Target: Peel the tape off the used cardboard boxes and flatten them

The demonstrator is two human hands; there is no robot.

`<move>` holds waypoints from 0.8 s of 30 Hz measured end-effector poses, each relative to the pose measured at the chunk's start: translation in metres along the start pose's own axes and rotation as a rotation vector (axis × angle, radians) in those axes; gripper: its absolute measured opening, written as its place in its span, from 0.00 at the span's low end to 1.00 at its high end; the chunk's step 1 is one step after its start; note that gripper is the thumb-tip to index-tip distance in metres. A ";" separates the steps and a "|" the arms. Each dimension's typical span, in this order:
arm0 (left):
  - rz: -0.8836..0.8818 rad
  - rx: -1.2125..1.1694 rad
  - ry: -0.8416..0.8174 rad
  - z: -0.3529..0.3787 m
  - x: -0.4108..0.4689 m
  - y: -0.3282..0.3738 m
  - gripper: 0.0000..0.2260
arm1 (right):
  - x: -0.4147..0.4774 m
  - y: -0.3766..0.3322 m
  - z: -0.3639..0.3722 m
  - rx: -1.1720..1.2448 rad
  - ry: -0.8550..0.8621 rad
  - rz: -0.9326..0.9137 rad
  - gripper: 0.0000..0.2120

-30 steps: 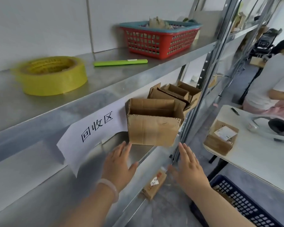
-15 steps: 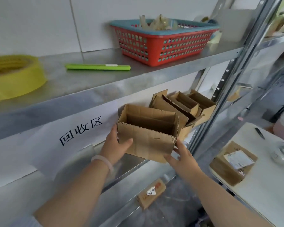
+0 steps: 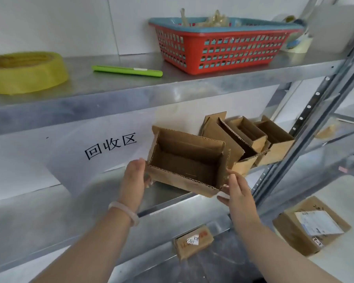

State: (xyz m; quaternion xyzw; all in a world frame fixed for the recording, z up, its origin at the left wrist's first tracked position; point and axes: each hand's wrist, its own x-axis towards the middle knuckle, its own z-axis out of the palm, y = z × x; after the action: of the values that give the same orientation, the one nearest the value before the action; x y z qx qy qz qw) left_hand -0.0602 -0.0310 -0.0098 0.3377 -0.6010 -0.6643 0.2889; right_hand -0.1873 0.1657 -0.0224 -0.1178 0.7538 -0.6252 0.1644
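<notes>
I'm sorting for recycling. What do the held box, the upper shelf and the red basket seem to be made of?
The box is corrugated cardboard, matte brown: fluted edges show at its rim. The shelf looks like galvanised steel: dull grey, mottled sheen. The basket is probably moulded plastic: glossy red lattice, blue rim.

Two bare forearms raised forward and upward, left hand gripping the left end of an open cardboard box, pale bangle round its wrist, right hand holding the box's lower right corner, thumb up along the side.
</notes>
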 end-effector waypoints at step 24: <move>-0.092 0.018 0.000 -0.010 -0.023 -0.002 0.18 | 0.035 -0.015 -0.003 0.137 -0.164 0.184 0.09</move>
State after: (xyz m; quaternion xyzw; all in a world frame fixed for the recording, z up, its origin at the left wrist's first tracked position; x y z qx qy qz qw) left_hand -0.0383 -0.0191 -0.0098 0.3674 -0.5909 -0.6714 0.2551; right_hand -0.2208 0.1523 -0.0110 -0.0874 0.7010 -0.6457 0.2898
